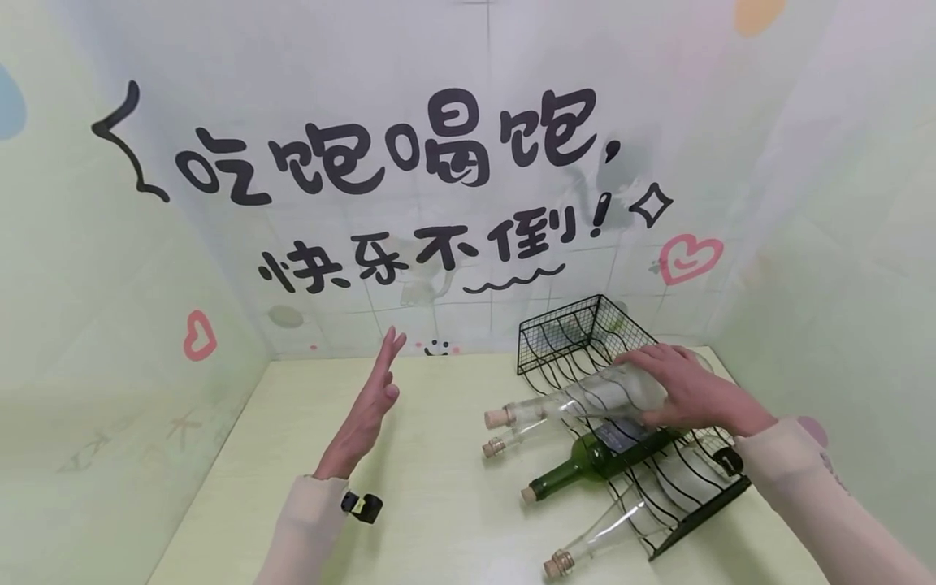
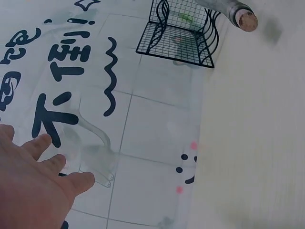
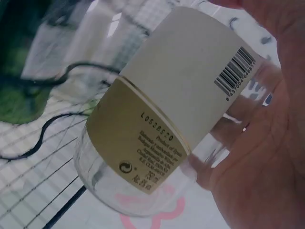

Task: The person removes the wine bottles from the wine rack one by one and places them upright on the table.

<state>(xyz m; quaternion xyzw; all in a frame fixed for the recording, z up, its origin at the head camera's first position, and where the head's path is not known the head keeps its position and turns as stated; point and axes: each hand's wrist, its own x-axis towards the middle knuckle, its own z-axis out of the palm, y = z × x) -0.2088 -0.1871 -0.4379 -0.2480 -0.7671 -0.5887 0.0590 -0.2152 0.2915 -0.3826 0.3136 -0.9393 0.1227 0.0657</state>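
My right hand (image 1: 687, 386) grips a corked clear glass bottle (image 1: 585, 398) round its body, over the black wire rack (image 1: 559, 337). The right wrist view shows that bottle's white and gold label (image 3: 167, 90), with a barcode towards one side. Its neck points left. Just beneath it a second clear bottle's cork (image 1: 493, 447) pokes out. A corked green bottle (image 1: 563, 479) and another clear bottle (image 1: 607, 524) lie in the rack nearer the front, necks also to the left. Held out over the table, my left hand (image 1: 369, 410) has its fingers extended and touches nothing.
The pale table (image 1: 431, 504) is enclosed by printed sheet walls at the back and both sides. Black lettering (image 1: 446, 146) and pink hearts decorate them. The rack stands at the table's right, its mesh end towards the back wall.
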